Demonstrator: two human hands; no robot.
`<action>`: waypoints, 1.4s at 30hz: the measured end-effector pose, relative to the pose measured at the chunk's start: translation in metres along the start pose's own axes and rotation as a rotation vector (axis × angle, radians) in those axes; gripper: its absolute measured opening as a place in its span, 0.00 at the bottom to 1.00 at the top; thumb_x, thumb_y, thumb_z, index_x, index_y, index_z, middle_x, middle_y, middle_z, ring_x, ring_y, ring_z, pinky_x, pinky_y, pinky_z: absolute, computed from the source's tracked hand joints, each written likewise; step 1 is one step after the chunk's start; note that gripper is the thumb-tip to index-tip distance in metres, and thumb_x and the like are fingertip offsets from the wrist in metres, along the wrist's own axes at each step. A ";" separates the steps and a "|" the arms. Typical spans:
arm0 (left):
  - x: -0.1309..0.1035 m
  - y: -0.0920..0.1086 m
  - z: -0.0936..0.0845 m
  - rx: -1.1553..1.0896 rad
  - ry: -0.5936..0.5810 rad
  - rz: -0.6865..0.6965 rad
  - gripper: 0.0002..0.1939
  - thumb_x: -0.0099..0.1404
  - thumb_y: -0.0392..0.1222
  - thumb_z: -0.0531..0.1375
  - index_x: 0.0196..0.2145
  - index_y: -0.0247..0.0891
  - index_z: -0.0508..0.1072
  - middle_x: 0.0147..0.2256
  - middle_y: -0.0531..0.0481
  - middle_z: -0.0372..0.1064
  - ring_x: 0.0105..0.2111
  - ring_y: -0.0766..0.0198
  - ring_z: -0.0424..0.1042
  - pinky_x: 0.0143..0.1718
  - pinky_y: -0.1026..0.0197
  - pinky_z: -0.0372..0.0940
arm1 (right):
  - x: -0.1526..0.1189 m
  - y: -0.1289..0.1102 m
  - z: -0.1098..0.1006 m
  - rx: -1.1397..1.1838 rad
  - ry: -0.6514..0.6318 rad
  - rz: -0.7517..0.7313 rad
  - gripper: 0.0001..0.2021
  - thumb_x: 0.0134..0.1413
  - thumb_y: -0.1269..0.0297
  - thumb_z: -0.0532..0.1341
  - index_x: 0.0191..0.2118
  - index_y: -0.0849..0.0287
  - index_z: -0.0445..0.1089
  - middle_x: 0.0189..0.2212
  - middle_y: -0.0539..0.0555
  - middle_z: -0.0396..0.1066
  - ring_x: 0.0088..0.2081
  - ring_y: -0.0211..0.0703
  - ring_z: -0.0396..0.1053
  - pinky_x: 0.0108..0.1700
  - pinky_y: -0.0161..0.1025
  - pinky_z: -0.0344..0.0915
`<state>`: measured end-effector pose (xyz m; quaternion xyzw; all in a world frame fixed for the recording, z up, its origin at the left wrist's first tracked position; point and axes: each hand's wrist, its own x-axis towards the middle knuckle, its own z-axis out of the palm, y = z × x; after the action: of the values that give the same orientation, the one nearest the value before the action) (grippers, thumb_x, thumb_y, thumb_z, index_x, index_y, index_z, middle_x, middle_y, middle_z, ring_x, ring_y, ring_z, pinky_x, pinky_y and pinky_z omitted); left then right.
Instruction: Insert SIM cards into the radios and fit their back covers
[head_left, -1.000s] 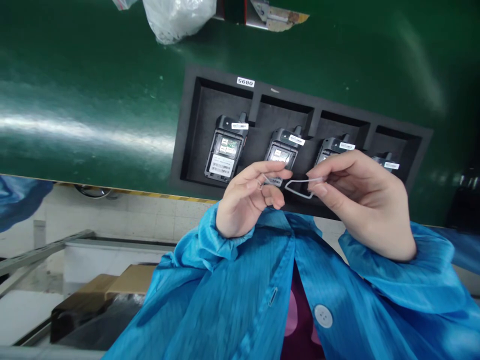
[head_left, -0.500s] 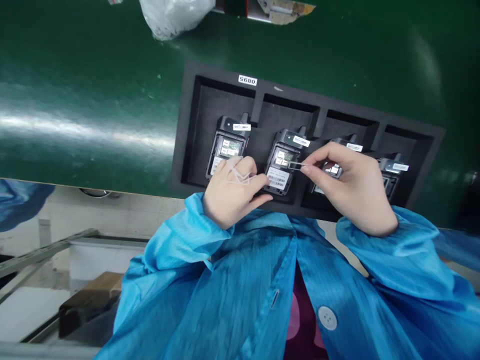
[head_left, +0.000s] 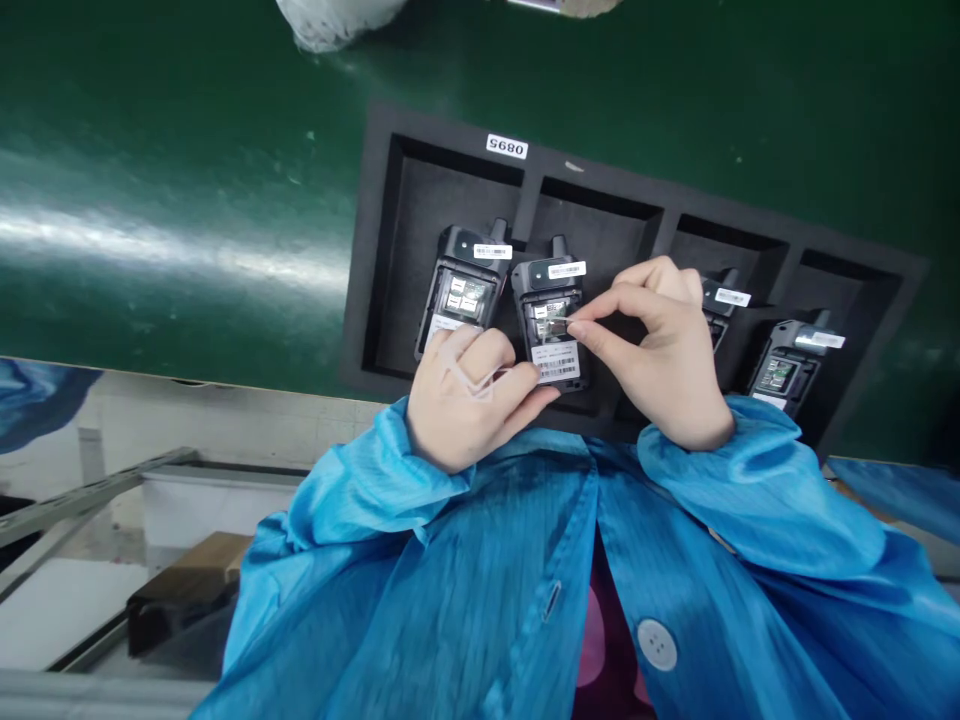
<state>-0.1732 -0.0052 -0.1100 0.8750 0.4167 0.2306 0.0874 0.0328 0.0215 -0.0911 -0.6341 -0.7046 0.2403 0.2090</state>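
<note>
A handheld radio (head_left: 555,355) lies with its back compartment uncovered in the second tray pocket, showing slots, a circuit board and a printed label. My left hand (head_left: 480,395) is curled at its lower left corner, thumb and index finger against the edge. Thin white frame-shaped pieces (head_left: 471,385) rest on the back of that hand. Between thumb and index finger, my right hand (head_left: 652,340) pinches a thin whitish strip (head_left: 562,320), its far end over the radio's slots. Another opened radio (head_left: 465,285) sits to the left, partly hidden by my left hand.
The black foam tray (head_left: 442,128), labelled 0895, rests on a green table (head_left: 225,180). More radios lie in its right pockets, one (head_left: 787,370) at the far right. A translucent plastic bag (head_left: 337,20) is at the back; a brown box (head_left: 187,590) stands below the table.
My right hand has moved left and brought the strip over the second radio's slots. That radio has turned more upright and shifted slightly left. My left hand stays by its lower corner.
</note>
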 end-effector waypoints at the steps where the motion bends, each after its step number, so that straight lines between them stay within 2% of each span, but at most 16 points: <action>1: -0.001 -0.001 -0.001 0.018 0.009 -0.004 0.10 0.64 0.49 0.61 0.38 0.42 0.76 0.31 0.49 0.65 0.32 0.60 0.61 0.35 0.56 0.54 | 0.001 0.000 0.001 -0.005 -0.003 -0.005 0.05 0.54 0.58 0.65 0.33 0.51 0.77 0.35 0.51 0.66 0.43 0.45 0.63 0.49 0.48 0.56; 4: -0.002 -0.004 -0.005 0.083 -0.033 -0.010 0.14 0.64 0.46 0.60 0.48 0.46 0.75 0.32 0.48 0.64 0.33 0.59 0.61 0.35 0.56 0.53 | 0.006 -0.003 0.003 -0.010 -0.018 -0.013 0.05 0.54 0.58 0.66 0.33 0.51 0.77 0.34 0.51 0.66 0.43 0.45 0.63 0.49 0.48 0.56; 7: 0.000 -0.004 -0.005 0.130 -0.079 -0.019 0.17 0.65 0.46 0.59 0.51 0.48 0.74 0.32 0.48 0.64 0.33 0.59 0.61 0.35 0.56 0.52 | 0.010 -0.005 0.006 -0.020 -0.023 -0.003 0.05 0.53 0.58 0.66 0.32 0.50 0.77 0.34 0.52 0.66 0.43 0.46 0.63 0.49 0.49 0.56; 15: -0.001 -0.002 -0.001 0.187 -0.080 -0.061 0.17 0.66 0.48 0.57 0.51 0.46 0.73 0.33 0.47 0.64 0.35 0.57 0.61 0.35 0.55 0.51 | 0.008 -0.001 0.014 -0.069 0.025 -0.008 0.06 0.54 0.58 0.65 0.33 0.52 0.77 0.36 0.53 0.67 0.45 0.48 0.62 0.49 0.49 0.55; 19: -0.002 -0.001 -0.001 0.166 -0.090 -0.045 0.20 0.67 0.49 0.56 0.55 0.46 0.70 0.34 0.47 0.64 0.35 0.57 0.61 0.36 0.55 0.52 | 0.008 -0.001 0.015 -0.106 0.038 -0.030 0.07 0.55 0.58 0.63 0.35 0.53 0.76 0.36 0.54 0.66 0.45 0.49 0.62 0.50 0.50 0.56; 26: -0.001 0.000 0.000 0.132 -0.164 -0.053 0.21 0.66 0.48 0.56 0.57 0.47 0.68 0.36 0.45 0.65 0.37 0.55 0.62 0.37 0.54 0.53 | -0.008 -0.003 -0.010 -0.190 0.046 -0.118 0.14 0.59 0.63 0.59 0.51 0.54 0.71 0.42 0.58 0.67 0.46 0.50 0.63 0.51 0.49 0.59; 32: -0.003 -0.001 0.000 0.134 -0.183 -0.049 0.24 0.66 0.49 0.56 0.59 0.47 0.66 0.36 0.45 0.64 0.37 0.54 0.62 0.38 0.53 0.54 | -0.031 0.008 -0.017 -0.452 -0.096 -0.283 0.17 0.58 0.68 0.57 0.50 0.42 0.74 0.50 0.54 0.66 0.51 0.54 0.61 0.53 0.54 0.56; 38: -0.005 0.000 0.000 0.141 -0.126 -0.027 0.21 0.66 0.50 0.56 0.55 0.43 0.70 0.35 0.45 0.65 0.36 0.55 0.61 0.36 0.53 0.54 | -0.033 0.014 -0.018 -0.518 -0.135 -0.399 0.20 0.59 0.65 0.57 0.57 0.43 0.69 0.57 0.55 0.63 0.55 0.59 0.58 0.54 0.57 0.55; 42: 0.000 0.003 -0.002 0.146 -0.143 -0.045 0.21 0.67 0.52 0.55 0.53 0.42 0.71 0.36 0.44 0.65 0.37 0.54 0.62 0.36 0.54 0.54 | -0.029 0.012 -0.020 -0.513 -0.111 -0.376 0.20 0.58 0.66 0.57 0.56 0.45 0.68 0.58 0.54 0.62 0.56 0.59 0.57 0.55 0.57 0.56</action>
<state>-0.1721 -0.0067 -0.1069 0.8837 0.4446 0.1345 0.0580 0.0574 -0.0048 -0.0818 -0.5106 -0.8574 0.0463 0.0445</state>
